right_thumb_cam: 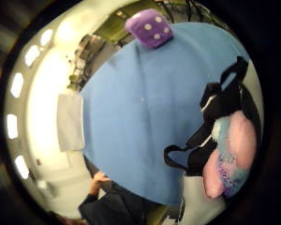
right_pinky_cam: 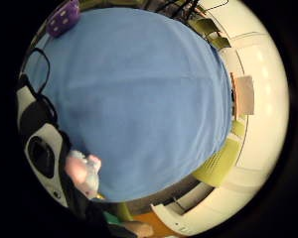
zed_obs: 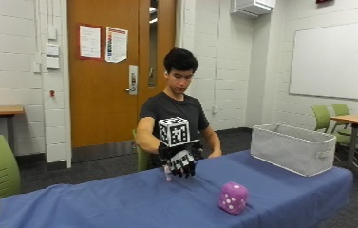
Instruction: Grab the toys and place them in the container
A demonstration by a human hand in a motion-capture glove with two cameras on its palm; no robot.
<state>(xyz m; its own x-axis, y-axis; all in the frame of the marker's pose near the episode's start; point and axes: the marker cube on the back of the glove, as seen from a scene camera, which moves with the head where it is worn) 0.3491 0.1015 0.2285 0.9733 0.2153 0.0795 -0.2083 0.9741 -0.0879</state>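
Table point(zed_obs: 102, 204) under blue cloth. Grey bin point(zed_obs: 290, 148) at one end, seen only from outside. Purple die point(zed_obs: 233, 197) on cloth, apart from bin. Gloved hand point(zed_obs: 180, 161) raised, gripping pink plush point(right_thumb_cam: 232, 157); mostly hidden from outside, plain in palm views.

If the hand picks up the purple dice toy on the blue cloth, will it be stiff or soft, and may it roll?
The purple dice toy looks plush with rounded corners, so it is probably soft and light, and should squash a little in a grasp. It sits tilted on the blue cloth, so a push may tip it over; the cloth would likely stop it from rolling on.
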